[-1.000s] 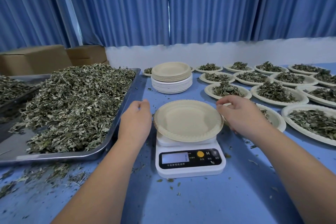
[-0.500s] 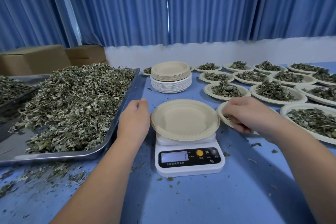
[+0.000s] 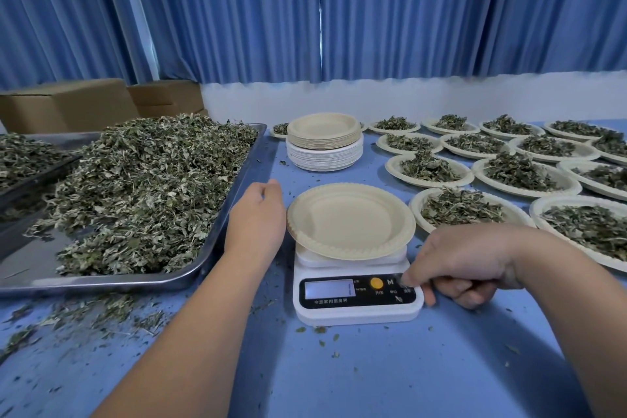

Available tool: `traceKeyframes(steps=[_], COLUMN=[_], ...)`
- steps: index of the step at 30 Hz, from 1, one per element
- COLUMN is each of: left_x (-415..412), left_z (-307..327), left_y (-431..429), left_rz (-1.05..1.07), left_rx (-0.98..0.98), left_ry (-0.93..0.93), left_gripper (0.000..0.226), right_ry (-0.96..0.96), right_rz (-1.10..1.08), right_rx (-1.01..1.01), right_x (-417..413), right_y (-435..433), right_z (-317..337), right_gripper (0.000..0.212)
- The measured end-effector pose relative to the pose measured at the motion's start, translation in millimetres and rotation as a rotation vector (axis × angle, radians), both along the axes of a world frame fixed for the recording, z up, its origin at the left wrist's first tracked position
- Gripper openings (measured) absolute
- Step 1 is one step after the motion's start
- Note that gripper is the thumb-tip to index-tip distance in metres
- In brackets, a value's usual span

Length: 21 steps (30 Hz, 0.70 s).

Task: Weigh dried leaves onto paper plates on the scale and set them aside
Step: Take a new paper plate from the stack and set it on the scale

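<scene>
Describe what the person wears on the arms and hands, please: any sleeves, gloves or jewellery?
The left hand and the right hand are bare: no gloves, rings or bracelets show. Both forearms are uncovered as far as the picture's edge, so no sleeve or watch is visible.

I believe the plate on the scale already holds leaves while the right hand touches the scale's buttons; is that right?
Not quite: the head view shows the plate on the scale is empty; the right hand does touch the scale's buttons.
</scene>
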<state>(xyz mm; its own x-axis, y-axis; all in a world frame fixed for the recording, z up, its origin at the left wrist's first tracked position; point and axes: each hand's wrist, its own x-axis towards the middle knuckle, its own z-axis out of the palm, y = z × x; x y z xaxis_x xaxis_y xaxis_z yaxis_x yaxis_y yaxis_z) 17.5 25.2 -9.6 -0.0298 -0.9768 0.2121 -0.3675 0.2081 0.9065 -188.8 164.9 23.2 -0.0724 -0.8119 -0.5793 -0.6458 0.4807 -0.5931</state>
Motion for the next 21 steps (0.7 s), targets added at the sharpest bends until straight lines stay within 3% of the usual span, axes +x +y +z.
traceKeyframes(steps=[8,11,17,21], left_x=[-0.4,-0.2,3.1,7.2], left_z=[1.1,2.5,13.0,18.9], left_y=[2.9,2.7,3.4,5.8], left_rz=[-0.002,-0.016,-0.016,-0.003], left_rx=[-0.007,-0.022,-0.065,-0.168], left_ry=[-0.022,0.000,0.080,0.075], left_gripper=[0.032,0.030,0.016,0.013], right_ry=[-0.016,-0.110,-0.438,-0.296], right_rz=[0.069,0.083,-0.110,-0.291], right_rx=[-0.004,-0.054,-0.486,-0.805], right_x=[-5.2,-12.5,-9.3,0.1], right_y=[2.5,7.0,2.0,-8.5], right_z=[2.0,5.6,10.4,3.3], right_gripper=[0.034,0.032,0.042,0.038])
